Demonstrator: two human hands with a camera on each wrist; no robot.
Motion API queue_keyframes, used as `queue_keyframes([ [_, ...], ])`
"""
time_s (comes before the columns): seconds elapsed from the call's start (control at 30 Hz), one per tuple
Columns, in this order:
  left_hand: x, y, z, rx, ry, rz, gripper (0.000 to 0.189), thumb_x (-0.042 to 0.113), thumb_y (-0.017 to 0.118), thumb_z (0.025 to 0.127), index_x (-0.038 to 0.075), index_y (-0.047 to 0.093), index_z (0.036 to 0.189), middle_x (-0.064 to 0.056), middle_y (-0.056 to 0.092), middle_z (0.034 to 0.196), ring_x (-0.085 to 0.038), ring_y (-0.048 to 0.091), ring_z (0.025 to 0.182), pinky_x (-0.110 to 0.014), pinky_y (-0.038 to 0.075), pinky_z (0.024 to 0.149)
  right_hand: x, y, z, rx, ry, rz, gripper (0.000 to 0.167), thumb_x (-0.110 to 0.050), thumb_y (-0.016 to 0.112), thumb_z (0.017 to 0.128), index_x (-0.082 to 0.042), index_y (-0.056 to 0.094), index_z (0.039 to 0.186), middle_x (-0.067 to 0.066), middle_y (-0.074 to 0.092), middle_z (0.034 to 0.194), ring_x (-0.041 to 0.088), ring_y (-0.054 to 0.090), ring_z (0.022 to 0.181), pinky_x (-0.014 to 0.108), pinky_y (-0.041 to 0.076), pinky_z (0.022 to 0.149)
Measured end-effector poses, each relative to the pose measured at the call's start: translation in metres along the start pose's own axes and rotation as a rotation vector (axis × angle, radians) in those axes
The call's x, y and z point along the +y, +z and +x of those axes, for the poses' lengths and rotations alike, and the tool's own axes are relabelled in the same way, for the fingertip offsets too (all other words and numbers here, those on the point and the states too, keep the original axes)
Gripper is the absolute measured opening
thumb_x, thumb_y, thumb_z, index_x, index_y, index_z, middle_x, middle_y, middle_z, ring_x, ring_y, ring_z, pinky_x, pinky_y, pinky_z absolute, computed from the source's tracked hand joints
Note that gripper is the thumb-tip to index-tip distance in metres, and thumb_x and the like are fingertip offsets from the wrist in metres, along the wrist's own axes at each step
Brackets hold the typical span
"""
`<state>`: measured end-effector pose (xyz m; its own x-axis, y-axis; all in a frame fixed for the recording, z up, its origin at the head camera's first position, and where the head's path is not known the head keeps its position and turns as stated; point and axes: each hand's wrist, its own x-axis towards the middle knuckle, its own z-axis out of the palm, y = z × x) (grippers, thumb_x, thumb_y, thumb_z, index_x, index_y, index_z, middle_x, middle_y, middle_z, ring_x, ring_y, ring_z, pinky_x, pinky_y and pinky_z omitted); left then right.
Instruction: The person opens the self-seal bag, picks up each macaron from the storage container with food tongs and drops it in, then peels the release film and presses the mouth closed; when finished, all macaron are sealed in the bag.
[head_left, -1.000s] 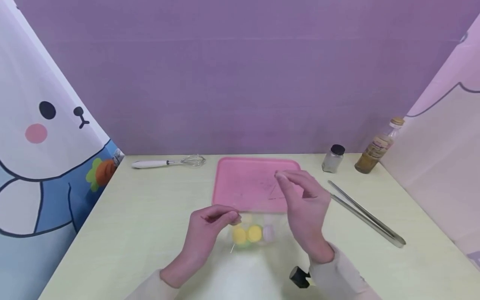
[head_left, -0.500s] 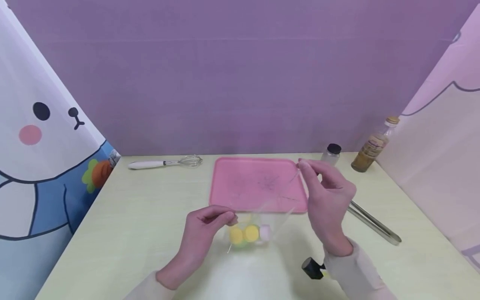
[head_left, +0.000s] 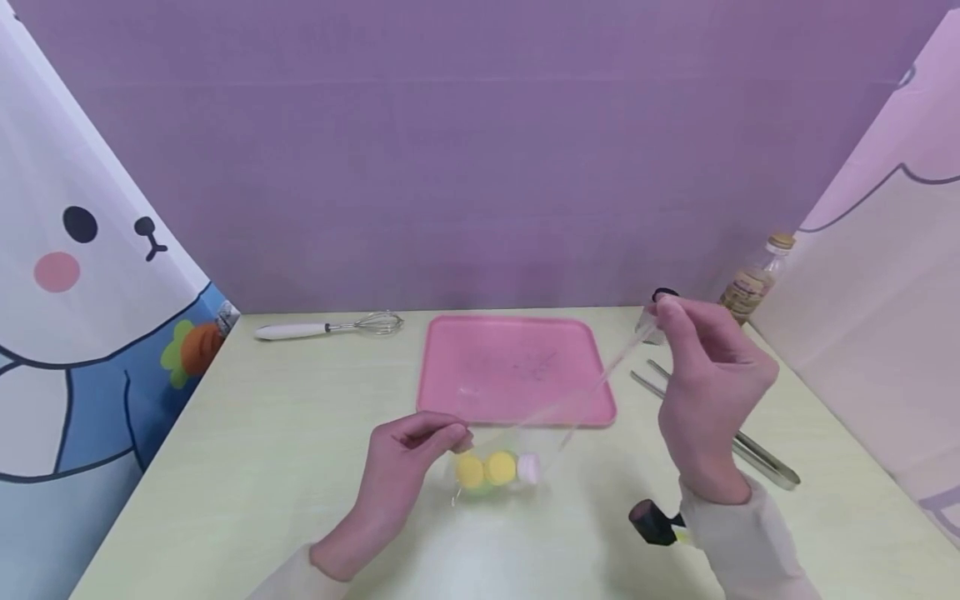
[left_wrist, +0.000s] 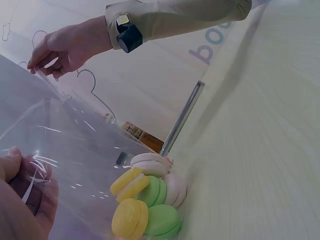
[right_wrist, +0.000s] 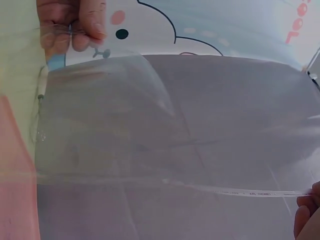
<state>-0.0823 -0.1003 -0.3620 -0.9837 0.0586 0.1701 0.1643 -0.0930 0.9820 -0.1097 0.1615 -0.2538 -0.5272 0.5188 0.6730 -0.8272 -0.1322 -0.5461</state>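
Several macarons (left_wrist: pixel 160 220), yellow, green and pale pink, lie in a clear plastic bag (right_wrist: pixel 110 120) low over the near side of the table. My left hand (head_left: pixel 408 462) pinches the bag's edge between thumb and fingers, just left of the macarons. Higher and to the right, my right hand (head_left: pixel 712 400) pinches the end of a thin whitish strip (right_wrist: pixel 250 193) with small print on it. That strip runs taut from the bag's edge to my right fingertips. Where it joins the bag is hard to make out.
Behind the bag lies a pink tray (head_left: pixel 517 367). A whisk (head_left: pixel 330 325) rests at the back left. On the right are metal tongs (head_left: pixel 765 458), a black-capped jar (head_left: pixel 648 323) partly behind my right hand, and a corked bottle (head_left: pixel 750 283).
My right hand has moved right and up, away from the bag, and the strip now stretches longer between them. The left hand and the macarons have stayed nearly in place.
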Motion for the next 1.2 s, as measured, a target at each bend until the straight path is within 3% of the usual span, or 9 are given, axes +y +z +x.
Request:
queue_keyframes([
  [0.53,0.001,-0.002,0.002,0.001,-0.004,-0.010,0.015,0.011,0.077,0.089,-0.001,0.076,0.097,-0.012,0.076,0.089,-0.024,0.073,0.083,-0.036,0.059,0.087,-0.016,-0.001,0.009,0.139,-0.072,0.044,0.016,0.016,0.076,0.078,0.026,0.067,0.086,0.023,0.071,0.076,0.028,0.067,0.070,0.031,0.055,0.071],
  [0.7,0.001,-0.002,0.002,-0.001,-0.001,-0.009,0.015,0.012,0.077,0.089,0.000,0.076,0.097,-0.012,0.076,0.089,-0.025,0.073,0.083,-0.036,0.060,0.087,-0.009,-0.009,0.009,0.107,-0.048,0.070,0.012,0.020,0.073,0.079,0.025,0.067,0.087,0.023,0.072,0.079,0.029,0.068,0.073,0.031,0.056,0.074],
  [0.83,0.002,-0.003,0.001,-0.009,-0.002,-0.003,0.015,0.012,0.077,0.089,-0.001,0.076,0.097,-0.011,0.076,0.090,-0.024,0.073,0.083,-0.036,0.059,0.087,0.006,-0.024,0.001,0.046,0.042,0.037,0.013,0.019,0.073,0.082,0.025,0.067,0.092,0.023,0.073,0.084,0.028,0.070,0.077,0.030,0.058,0.078],
  [0.97,0.003,-0.004,0.000,-0.015,-0.001,0.002,0.015,0.012,0.077,0.090,-0.001,0.076,0.098,-0.011,0.076,0.090,-0.023,0.073,0.083,-0.035,0.059,0.087,0.022,-0.044,-0.011,-0.035,0.169,-0.163,0.016,0.011,0.074,0.086,0.021,0.069,0.097,0.015,0.075,0.087,0.017,0.065,0.072,0.019,0.055,0.067],
  [1.1,0.004,-0.004,0.000,-0.018,0.002,0.002,0.015,0.012,0.077,0.090,-0.001,0.076,0.098,-0.011,0.076,0.090,-0.023,0.073,0.083,-0.035,0.059,0.087,0.037,-0.066,-0.023,-0.127,0.270,-0.512,0.017,-0.008,0.078,0.090,0.005,0.077,0.100,0.004,0.077,0.088,0.011,0.052,0.066,0.016,0.038,0.055],
  [1.2,0.005,-0.004,-0.001,-0.022,0.008,0.006,0.016,0.013,0.076,0.090,-0.001,0.076,0.099,-0.011,0.076,0.091,-0.022,0.073,0.083,-0.034,0.059,0.087,0.049,-0.083,-0.033,-0.207,0.316,-0.725,0.016,-0.019,0.078,0.092,-0.006,0.081,0.100,-0.002,0.077,0.090,0.009,0.055,0.075,0.019,0.039,0.061],
])
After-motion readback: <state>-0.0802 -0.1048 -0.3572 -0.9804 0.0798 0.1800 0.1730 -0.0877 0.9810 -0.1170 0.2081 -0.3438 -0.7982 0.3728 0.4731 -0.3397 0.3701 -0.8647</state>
